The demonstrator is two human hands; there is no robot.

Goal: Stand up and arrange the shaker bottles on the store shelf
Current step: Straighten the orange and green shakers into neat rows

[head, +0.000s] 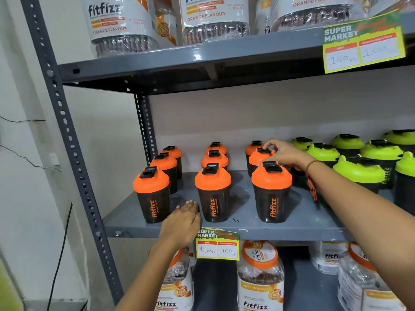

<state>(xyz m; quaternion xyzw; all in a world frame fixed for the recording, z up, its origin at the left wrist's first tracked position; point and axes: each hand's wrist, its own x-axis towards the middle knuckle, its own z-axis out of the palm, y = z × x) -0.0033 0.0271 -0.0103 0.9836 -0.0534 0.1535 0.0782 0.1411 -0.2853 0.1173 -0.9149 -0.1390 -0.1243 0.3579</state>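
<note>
Black shaker bottles with orange lids stand upright in three columns on the grey middle shelf (240, 198). The front ones are at left (151, 194), middle (213, 191) and right (271, 194). My right hand (286, 154) reaches in from the right, and its fingers and thumb close over the lid of the second bottle in the right column (258, 158). My left hand (183, 218) lies flat on the shelf's front edge, between the front left and front middle bottles. It holds nothing and is close to both bottles. Green-lidded shaker bottles (359, 171) crowd the right part of the shelf.
Large fitfizz jars fill the shelf above (116, 23) and the shelf below (260, 277). A yellow price tag (217, 244) hangs on the middle shelf's front edge, and another (362, 48) on the upper shelf. The perforated grey upright (67, 131) bounds the left side.
</note>
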